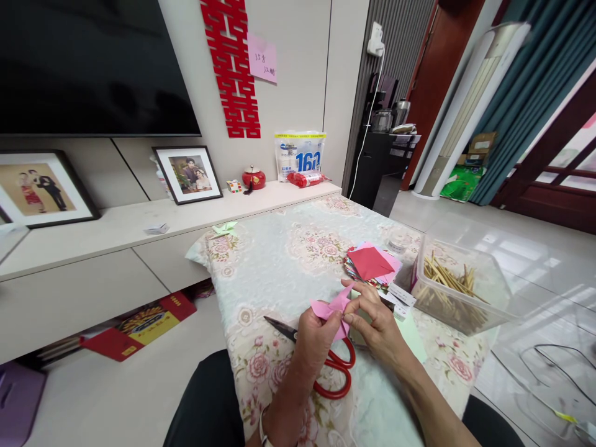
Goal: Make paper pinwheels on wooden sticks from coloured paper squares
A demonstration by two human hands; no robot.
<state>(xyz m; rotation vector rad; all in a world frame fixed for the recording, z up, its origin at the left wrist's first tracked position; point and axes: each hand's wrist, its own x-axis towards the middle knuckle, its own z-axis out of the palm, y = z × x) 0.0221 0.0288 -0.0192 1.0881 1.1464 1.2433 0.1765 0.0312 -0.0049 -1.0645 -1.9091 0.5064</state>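
Note:
A pink paper pinwheel (331, 310), its corners folded in, is held up over the table by both hands. My left hand (313, 341) is closed on its lower left side, thumb on top. The thumb and fingertips of my right hand (372, 316) pinch near its centre and right edge; whether a pin is between them I cannot make out. Under my left wrist lie scissors (336, 375) with red handles, blades pointing left. Just beyond my right hand is a stack of coloured paper squares (372, 262), a red one on top. A pale green sheet (411, 335) lies partly beneath my right arm.
A clear plastic box (465, 323) of thin wooden sticks (449, 279) stands at the table's right. Small white-labelled boxes (401, 298) sit beside it. A green paper pinwheel (225, 228) lies at the far left corner of the flowered tablecloth (274, 254). A white cabinet (116, 239) runs behind.

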